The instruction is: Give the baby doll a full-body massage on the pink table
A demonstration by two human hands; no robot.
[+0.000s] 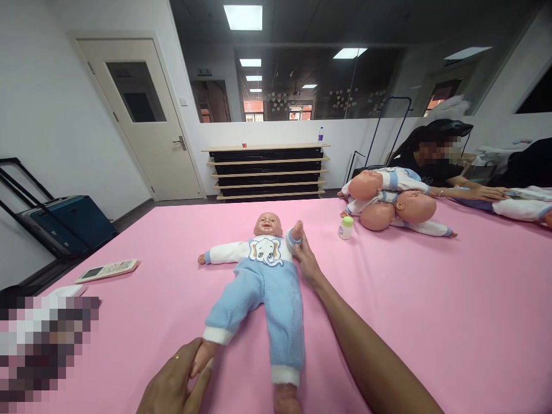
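A baby doll [265, 270] lies on its back on the pink table, head away from me. It wears a white top with an elephant face and light blue trousers. My left hand [176, 376] is closed round the doll's bare foot at the lower left, thumb on one side and fingers on the other. At the doll's raised arm on the right, my right hand [307, 259] grips the sleeve and forearm, its fingers partly hidden behind the arm. The doll's other arm stretches out flat to the left, and its other leg lies straight towards me.
A small white jar with a green lid [345, 227] stands right of the doll. Several dolls [390, 198] are piled at the back right, near a co-worker [431, 152] whose hand touches another doll. A pale remote-like device [107, 270] lies at the left on the pink tabletop [431, 299].
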